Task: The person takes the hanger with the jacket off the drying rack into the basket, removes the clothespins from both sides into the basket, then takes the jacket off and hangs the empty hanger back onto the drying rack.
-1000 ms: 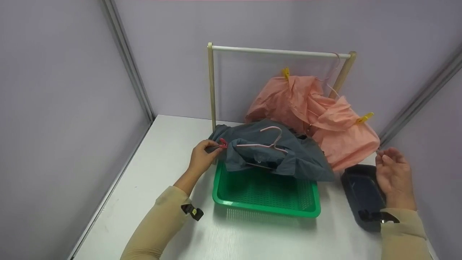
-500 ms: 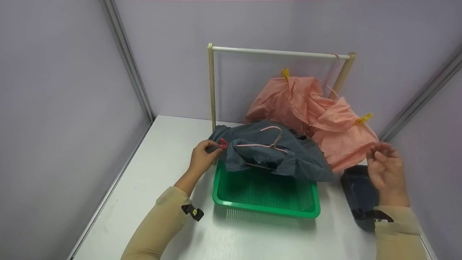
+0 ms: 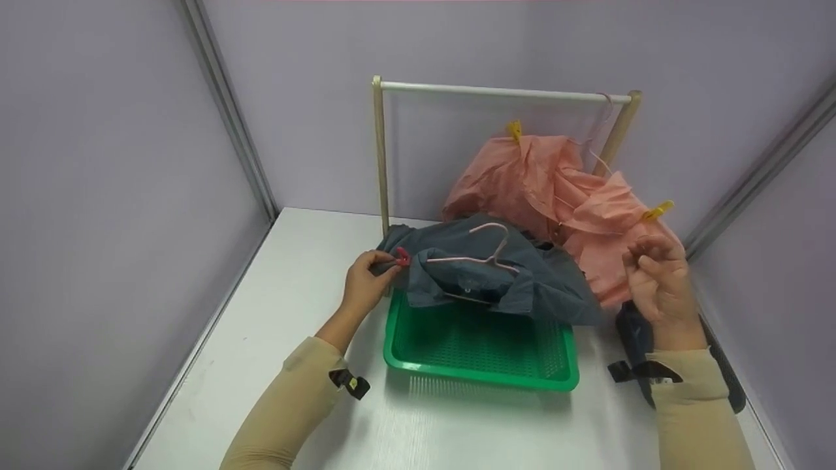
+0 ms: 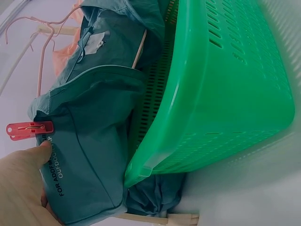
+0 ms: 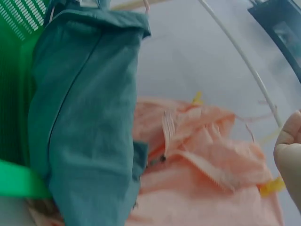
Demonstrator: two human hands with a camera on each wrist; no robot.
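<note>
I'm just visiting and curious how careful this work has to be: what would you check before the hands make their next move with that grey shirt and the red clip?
1. Left hand on the red clip at the edge of the grey shirt: ok, its fingers pinch there.
2. Pink hanger inside the shirt collar: ok, its hook lies on top.
3. Right hand free: ok, raised with loosely curled fingers, holding nothing, close to the peach garment.
4. Shirt lying over the green basket: ok, draped across its far edge.
5. Room on the rail: ok, its left part is bare.
6. Clip biting the cloth firmly: cannot tell.
</note>
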